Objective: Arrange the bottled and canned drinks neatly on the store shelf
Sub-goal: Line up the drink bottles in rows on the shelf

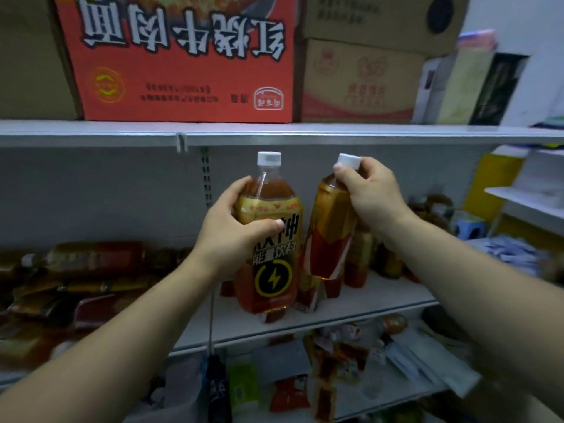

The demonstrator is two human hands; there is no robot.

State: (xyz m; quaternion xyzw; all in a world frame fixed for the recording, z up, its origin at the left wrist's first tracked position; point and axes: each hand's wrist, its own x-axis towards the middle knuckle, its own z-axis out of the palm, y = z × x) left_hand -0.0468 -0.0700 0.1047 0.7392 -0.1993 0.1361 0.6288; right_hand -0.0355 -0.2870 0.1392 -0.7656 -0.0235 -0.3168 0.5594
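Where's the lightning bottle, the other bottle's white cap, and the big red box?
Lightning bottle (pixel 273 277), head view, yellow bolt circle.
White cap (pixel 348 161), head view, its ribbed side.
Red box (pixel 183 65), head view, front face.

An upside-down red carton (pixel 183 62) sits beside 2 stacked brown cartons (pixel 360 80).

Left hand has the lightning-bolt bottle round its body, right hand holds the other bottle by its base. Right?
Not quite: the head view shows the right hand holding the other bottle at its neck, just under the white cap, not by its base. The left hand does grip the lightning-bolt bottle round its body.
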